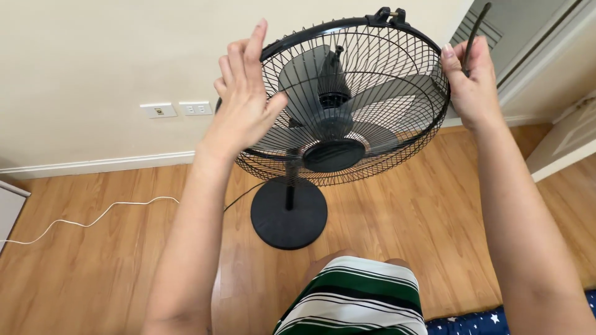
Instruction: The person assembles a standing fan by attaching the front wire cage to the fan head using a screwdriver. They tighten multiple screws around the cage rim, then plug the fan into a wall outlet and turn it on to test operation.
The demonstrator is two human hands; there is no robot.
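A black pedestal fan stands before me on a round base (288, 214), its wire grille (372, 118) tilted toward me with grey blades (304, 77) behind it. My left hand (244, 93) is raised at the grille's left rim, fingers spread and straight, thumb touching the wires. My right hand (473, 84) is at the grille's right rim, fingers closed around a thin black rod-like tool (474, 32) that sticks up past the hand. A clip (390, 15) sits at the top of the rim.
Wall sockets (177, 110) sit low on the cream wall. A white cable (93, 220) and the fan's black cord (239, 197) trail across the wood floor. A doorway (528, 56) opens at right. My striped shorts (354, 298) show below, beside a star-patterned blue fabric (478, 322).
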